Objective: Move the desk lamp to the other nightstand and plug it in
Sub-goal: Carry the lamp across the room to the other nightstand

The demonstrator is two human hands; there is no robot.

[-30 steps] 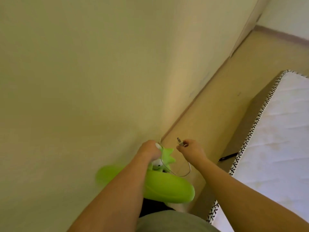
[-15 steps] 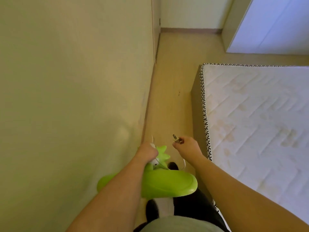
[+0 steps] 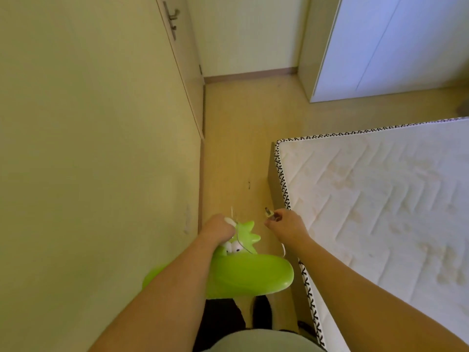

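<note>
The desk lamp (image 3: 243, 273) is bright green plastic with a wide oval base, cartoon eyes and a spiky top. It hangs in the air in front of my body, above the floor. My left hand (image 3: 218, 228) is closed around its white neck near the spikes. A thin white cord (image 3: 241, 243) loops from the lamp toward my right hand (image 3: 284, 226), which pinches the cord's small metal plug (image 3: 268, 214) between thumb and fingers. No nightstand or socket is in view.
A beige wall (image 3: 88, 161) runs close on my left, with a door and its metal handle (image 3: 172, 19) further ahead. A bare quilted mattress (image 3: 380, 199) on its bed frame fills the right. A narrow wooden floor strip (image 3: 236, 153) leads ahead to a white wardrobe (image 3: 393, 47).
The view has swung from the wall toward the aisle beside the bed, showing the door and wardrobe. Both hands keep the same hold on lamp and plug.
</note>
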